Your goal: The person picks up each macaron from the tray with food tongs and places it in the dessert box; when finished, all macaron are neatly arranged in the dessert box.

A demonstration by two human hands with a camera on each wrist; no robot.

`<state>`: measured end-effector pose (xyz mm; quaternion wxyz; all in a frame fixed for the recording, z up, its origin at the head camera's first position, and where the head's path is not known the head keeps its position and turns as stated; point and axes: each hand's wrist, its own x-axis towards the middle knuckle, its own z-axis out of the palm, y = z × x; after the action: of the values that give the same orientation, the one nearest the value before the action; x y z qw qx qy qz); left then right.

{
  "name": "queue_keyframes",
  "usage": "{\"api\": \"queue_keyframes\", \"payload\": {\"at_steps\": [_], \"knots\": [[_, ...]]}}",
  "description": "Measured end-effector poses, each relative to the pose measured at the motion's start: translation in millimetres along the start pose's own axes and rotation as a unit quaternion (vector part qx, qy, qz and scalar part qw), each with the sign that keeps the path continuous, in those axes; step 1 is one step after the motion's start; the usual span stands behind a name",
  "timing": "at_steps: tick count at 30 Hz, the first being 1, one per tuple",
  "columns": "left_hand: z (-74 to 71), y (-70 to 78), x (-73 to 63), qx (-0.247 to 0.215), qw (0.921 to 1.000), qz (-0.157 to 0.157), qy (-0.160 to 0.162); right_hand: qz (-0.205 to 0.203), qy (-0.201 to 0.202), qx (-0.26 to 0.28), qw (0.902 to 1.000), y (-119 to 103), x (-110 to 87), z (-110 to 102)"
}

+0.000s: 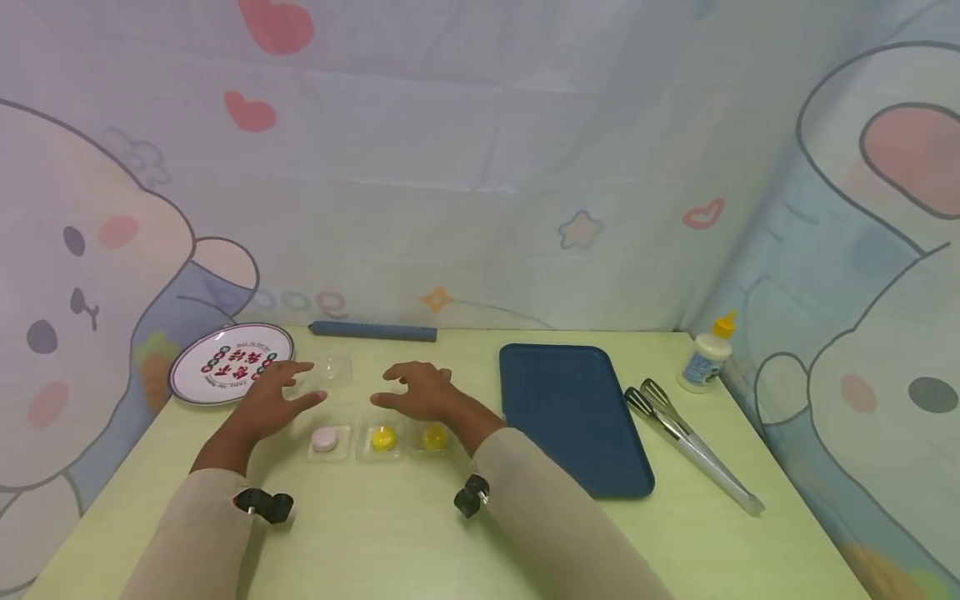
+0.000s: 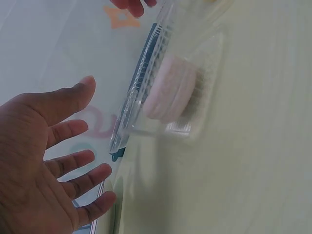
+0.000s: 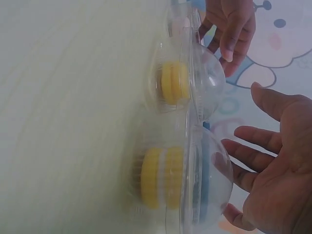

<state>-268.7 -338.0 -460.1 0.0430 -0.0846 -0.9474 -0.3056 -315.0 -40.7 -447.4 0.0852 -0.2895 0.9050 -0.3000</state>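
Observation:
My left hand (image 1: pixel 272 405), fingers spread and holding nothing, hovers behind and left of a pink macaron (image 1: pixel 325 439) in a clear plastic case (image 1: pixel 342 451). My right hand (image 1: pixel 424 393), also holding nothing, is raised behind two yellow macarons, a middle one (image 1: pixel 383 438) and a right one (image 1: pixel 434 437). Each yellow macaron sits in its own clear case, with a transparent dome (image 3: pixel 214 170) seen beside it in the right wrist view. Whether my right fingers touch that dome I cannot tell. A clear lid-like piece (image 1: pixel 331 368) lies on the table between my hands, farther back.
An oval plate with red lettering (image 1: pixel 225 367) stands at the back left, near a blue-grey stick-like object (image 1: pixel 372 332). To the right lie a dark blue tray (image 1: pixel 573 425) and metal tongs (image 1: pixel 693 446). A glue bottle (image 1: pixel 705 358) with yellow cap stands at the back right.

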Motion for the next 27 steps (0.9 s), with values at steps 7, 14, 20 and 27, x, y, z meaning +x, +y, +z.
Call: {"api": "queue_keyframes", "payload": {"at_steps": [7, 14, 20, 27], "knots": [[-0.5, -0.5, 8.4, -0.012, 0.9995, -0.025, -0.013, 0.011, -0.013, 0.025, 0.9995, -3.0, 12.2, -1.7], [3.0, -5.7, 18.0, -0.02, 0.9978, -0.056, -0.028, 0.028, -0.019, 0.053, 0.998, -1.7, 25.1, 1.3], [2.8, -8.0, 21.1, -0.026, 0.997, -0.062, -0.039, 0.018, -0.029, 0.099, 0.9945, 0.1, 32.5, 7.2], [3.0, -11.1, 24.5, -0.02, 0.9972, -0.061, -0.039, 0.019, -0.043, 0.113, 0.9925, -7.3, 44.0, 14.7]]}}
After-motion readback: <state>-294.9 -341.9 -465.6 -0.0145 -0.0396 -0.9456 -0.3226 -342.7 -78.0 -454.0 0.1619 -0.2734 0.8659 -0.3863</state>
